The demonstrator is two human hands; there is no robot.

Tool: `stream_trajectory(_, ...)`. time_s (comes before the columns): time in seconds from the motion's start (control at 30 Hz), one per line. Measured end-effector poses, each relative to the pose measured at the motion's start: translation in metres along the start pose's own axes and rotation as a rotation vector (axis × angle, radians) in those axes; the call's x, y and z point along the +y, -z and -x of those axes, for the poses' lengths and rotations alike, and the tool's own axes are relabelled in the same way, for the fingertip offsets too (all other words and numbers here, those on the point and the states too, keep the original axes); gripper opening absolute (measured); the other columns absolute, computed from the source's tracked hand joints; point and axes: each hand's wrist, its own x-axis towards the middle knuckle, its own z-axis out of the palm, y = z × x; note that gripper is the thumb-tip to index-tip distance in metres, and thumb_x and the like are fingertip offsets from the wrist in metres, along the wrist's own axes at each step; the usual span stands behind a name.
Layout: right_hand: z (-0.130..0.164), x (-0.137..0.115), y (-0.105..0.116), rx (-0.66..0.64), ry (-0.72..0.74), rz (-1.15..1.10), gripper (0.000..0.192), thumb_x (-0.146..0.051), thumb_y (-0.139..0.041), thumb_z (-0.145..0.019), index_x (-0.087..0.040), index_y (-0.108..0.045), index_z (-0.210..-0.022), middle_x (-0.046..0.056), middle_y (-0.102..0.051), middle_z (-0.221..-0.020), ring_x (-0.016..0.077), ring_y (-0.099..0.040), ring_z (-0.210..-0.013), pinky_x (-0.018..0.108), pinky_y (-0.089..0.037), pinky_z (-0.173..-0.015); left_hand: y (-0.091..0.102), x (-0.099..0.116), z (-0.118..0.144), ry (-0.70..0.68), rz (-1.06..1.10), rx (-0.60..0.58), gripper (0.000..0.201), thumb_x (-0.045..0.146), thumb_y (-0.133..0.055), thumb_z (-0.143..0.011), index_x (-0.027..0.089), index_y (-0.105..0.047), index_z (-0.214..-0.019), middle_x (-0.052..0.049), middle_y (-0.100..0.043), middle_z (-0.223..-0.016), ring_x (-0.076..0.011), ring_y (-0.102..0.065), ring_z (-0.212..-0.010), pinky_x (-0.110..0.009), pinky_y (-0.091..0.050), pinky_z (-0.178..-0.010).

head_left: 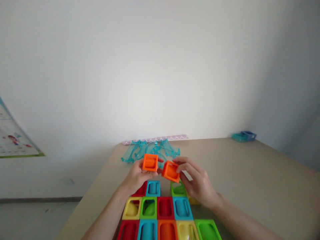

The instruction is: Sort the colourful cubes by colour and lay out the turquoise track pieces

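My left hand (136, 178) grips a hollow orange cube block (150, 162), its open face toward me. In my right hand (198, 181) is a second orange cube block (171, 171), tilted and close beside the first. Below both hands lie rows of coloured cube blocks. Among them are a blue block (153, 188), a green block (178, 189), a red block (165, 208) and a yellow block (131, 208). The back row has a gap between its blue and green blocks. My left wrist partly covers a red block (141, 190).
Clear teal plastic track pieces (150, 148) are heaped at the table's far edge, beside a patterned strip (175, 137) along the wall. A dark blue container (248, 135) and a teal piece (239, 137) stand at the far right corner. A poster (18, 140) hangs left.
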Motion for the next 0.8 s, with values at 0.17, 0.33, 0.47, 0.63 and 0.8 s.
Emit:
stream_trajectory(0.17,0.003,0.003,-0.002,0.032,0.014,0.013,0.022,-0.002,-0.042,-0.089,-0.022,-0.051,-0.088,0.008,-0.059,-0.108,0.0146,-0.060,-0.102,0.027,-0.050,-0.084,-0.001,0.002,0.000,0.003,-0.042,-0.065,0.044,0.028,-0.078,-0.069,0.018,-0.067,-0.111,-0.010,-0.069,-0.109,-0.0242,-0.063,-0.098,-0.035,-0.049,-0.086)
stream_trajectory(0.33,0.004,0.003,-0.006,0.020,0.024,0.006,0.020,-0.003,-0.045,-0.087,-0.022,-0.050,-0.090,0.007,-0.058,-0.106,0.0142,-0.060,-0.100,0.027,-0.050,-0.082,0.001,0.008,0.000,-0.088,-0.209,-0.134,0.028,0.026,-0.078,-0.068,0.018,-0.075,-0.094,-0.010,-0.050,-0.140,-0.0285,-0.053,-0.119,-0.036,-0.042,-0.099)
stream_trajectory(0.47,0.002,0.002,-0.007,-0.011,0.009,0.012,0.016,-0.006,-0.048,-0.089,-0.022,-0.051,-0.090,0.007,-0.060,-0.108,0.0142,-0.062,-0.099,0.026,-0.052,-0.082,0.001,0.011,0.001,-0.077,-0.220,-0.160,0.032,0.028,-0.079,-0.066,0.018,-0.075,-0.097,-0.009,-0.053,-0.138,-0.0280,-0.054,-0.117,-0.035,-0.044,-0.098)
stream_trajectory(0.63,-0.001,0.000,-0.007,-0.013,-0.027,0.014,0.013,-0.011,-0.050,-0.090,-0.022,-0.054,-0.095,0.008,-0.061,-0.109,0.0148,-0.064,-0.098,0.027,-0.054,-0.081,0.000,0.006,0.002,-0.011,-0.252,-0.120,0.032,0.031,-0.080,-0.064,0.014,-0.075,-0.090,-0.007,-0.070,-0.098,-0.0207,-0.064,-0.084,-0.030,-0.051,-0.078)
stream_trajectory(0.8,-0.002,-0.006,-0.003,-0.073,-0.097,0.002,0.035,-0.012,-0.048,-0.086,-0.022,-0.050,-0.119,0.010,-0.060,-0.116,0.0179,-0.063,-0.099,0.030,-0.055,-0.081,0.002,0.002,0.002,-0.091,-0.334,-0.041,0.022,0.027,-0.077,-0.067,0.015,-0.075,-0.085,-0.006,-0.071,-0.092,-0.0188,-0.064,-0.080,-0.027,-0.050,-0.075)
